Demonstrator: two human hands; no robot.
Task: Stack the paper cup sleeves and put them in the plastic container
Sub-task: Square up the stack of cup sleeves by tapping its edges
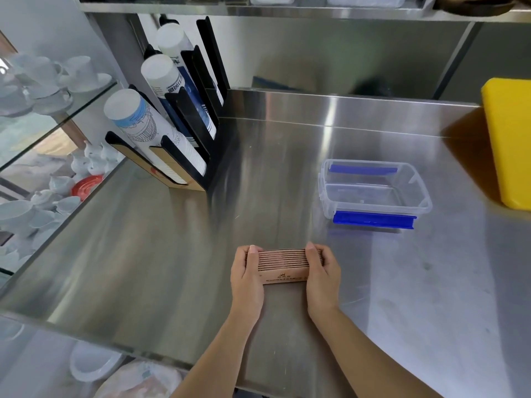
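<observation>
Head view: your two hands press a stack between them, low on the counter (287, 173), brushed steel.
Sleeves (283, 264): flat brown card, ribbed edges up, squared into a block.
Left hand (247, 275): fingers (253, 251) clamped on the stack's left end.
Right hand (322, 271): fingers closed on its right end.
Container (373, 189): clear plastic, rectangular, blue clips, lidless, well apart to your right.

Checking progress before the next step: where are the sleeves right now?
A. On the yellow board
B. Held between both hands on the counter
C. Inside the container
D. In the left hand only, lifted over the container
B: the sleeves sit pressed between the left hand and right hand on the counter, while the container, farther away to the right, is empty.
</observation>
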